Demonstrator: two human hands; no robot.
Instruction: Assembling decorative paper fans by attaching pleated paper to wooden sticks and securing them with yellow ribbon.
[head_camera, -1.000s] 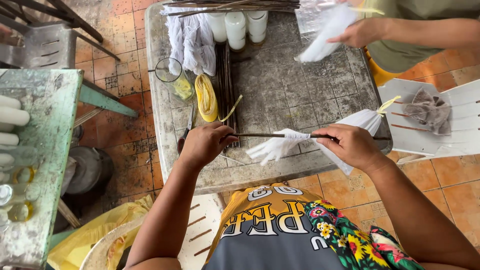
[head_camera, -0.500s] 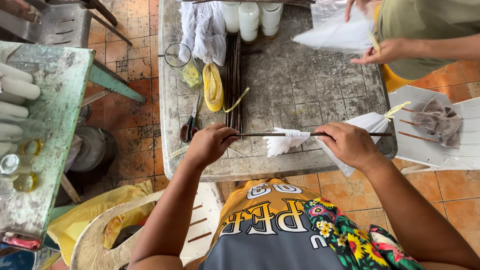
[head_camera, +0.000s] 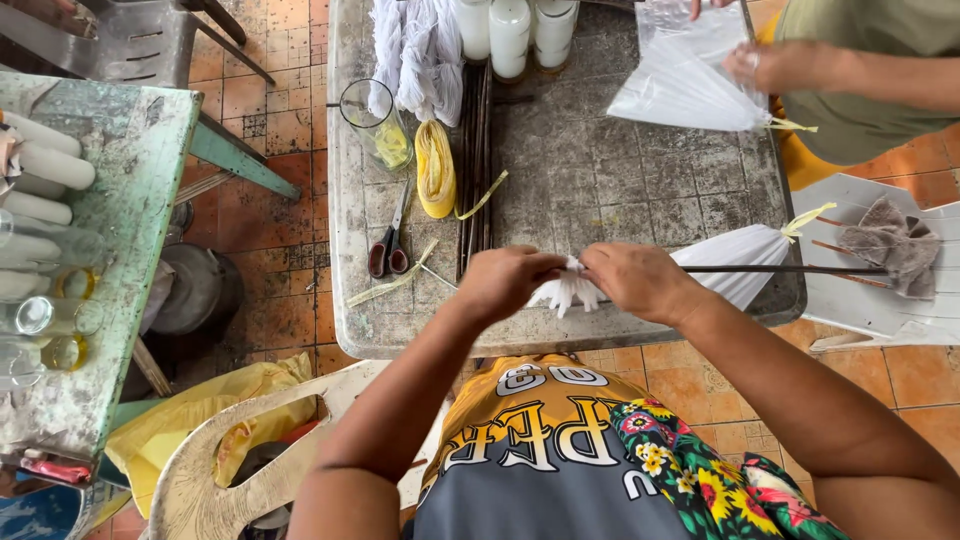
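White wicks (head_camera: 568, 292), a small tuft of them, sit pinched between both hands at the near edge of the grey stone table (head_camera: 620, 170). Left hand (head_camera: 508, 280) is closed on the tuft from one side, right hand (head_camera: 640, 280) closed on it from the other, fingers tight, knuckles almost meeting. One thin dark rod (head_camera: 790, 269) runs out from the right hand across to the white plastic chair (head_camera: 880, 300), passing over one tied white bag (head_camera: 740, 262) with a yellow tie.

Count the table: one pair of scissors (head_camera: 388, 250) with dark red handles, one yellow roll of string (head_camera: 436, 168), one clear glass (head_camera: 375, 120), three white candles (head_camera: 510, 32) lined up at the far edge, one bundle of white cord (head_camera: 420, 55), and a bunch of dark rods (head_camera: 475, 160) lying lengthwise, too close together to count.

Across the table, a second person's hand (head_camera: 775, 65) grips another white bag (head_camera: 690, 85), so that makes two bags in view. One grey rag (head_camera: 890, 240) lies on the chair.

Off to the left, a green table (head_camera: 130, 200) carries more white candles (head_camera: 40, 165); at least four show, the rest cut by the frame.
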